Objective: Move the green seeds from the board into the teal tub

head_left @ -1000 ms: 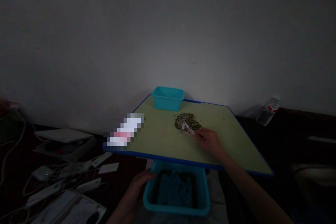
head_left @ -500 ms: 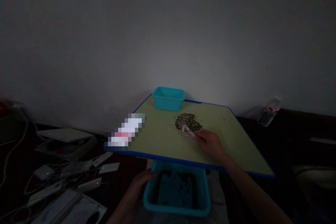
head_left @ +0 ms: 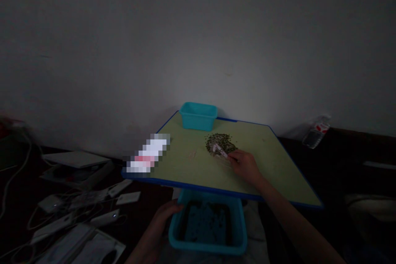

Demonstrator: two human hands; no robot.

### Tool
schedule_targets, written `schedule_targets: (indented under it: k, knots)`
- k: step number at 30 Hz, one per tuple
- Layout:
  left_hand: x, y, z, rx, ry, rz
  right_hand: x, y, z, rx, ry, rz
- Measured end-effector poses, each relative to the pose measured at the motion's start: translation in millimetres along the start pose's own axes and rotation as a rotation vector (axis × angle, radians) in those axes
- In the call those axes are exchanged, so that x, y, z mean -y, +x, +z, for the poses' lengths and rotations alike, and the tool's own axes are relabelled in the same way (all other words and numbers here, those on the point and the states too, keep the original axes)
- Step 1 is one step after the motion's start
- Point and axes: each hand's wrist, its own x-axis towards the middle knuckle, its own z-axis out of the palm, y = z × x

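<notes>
My right hand (head_left: 244,164) pinches a small pale pinkish-white tool (head_left: 220,151) with a short crosswise end; its exact kind is not clear in the dim light. The tool's tip reaches the near edge of a pile of small dark and whitish grains (head_left: 227,143) on the light-topped folding table (head_left: 247,132). Lower down, my left hand (head_left: 165,214) grips the left rim of a turquoise plastic basin (head_left: 208,248) just under the table's front edge. Dark bits lie along the inside of that basin.
A second turquoise basin (head_left: 199,122) stands at the table's back edge by the wall. A blurred-out bright phone-like object (head_left: 147,156) lies at the left. Chargers and cables (head_left: 105,217) cover the floor at left; a plastic bottle (head_left: 316,133) leans at right.
My right hand and the tool have moved slightly away from me and to the left, further onto the near side of the pile. My left hand and the basin are almost still.
</notes>
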Motion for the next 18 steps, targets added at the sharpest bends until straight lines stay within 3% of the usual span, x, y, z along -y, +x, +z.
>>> schedule_targets:
  k: [8, 13, 18]
  knots:
    - [-4.1, -3.2, 3.8, -0.017, -0.015, -0.033, -10.5, -5.0, -2.5, -0.02, 0.028, 0.034]
    - [-3.3, -1.0, 3.1, 0.02, -0.003, -0.014, -2.6, -5.3, -3.3, 0.002, 0.046, 0.016]
    - [-6.4, -3.8, 8.9, -0.049, 0.072, 0.004, 4.8, -3.0, -5.3, 0.009, 0.115, 0.0]
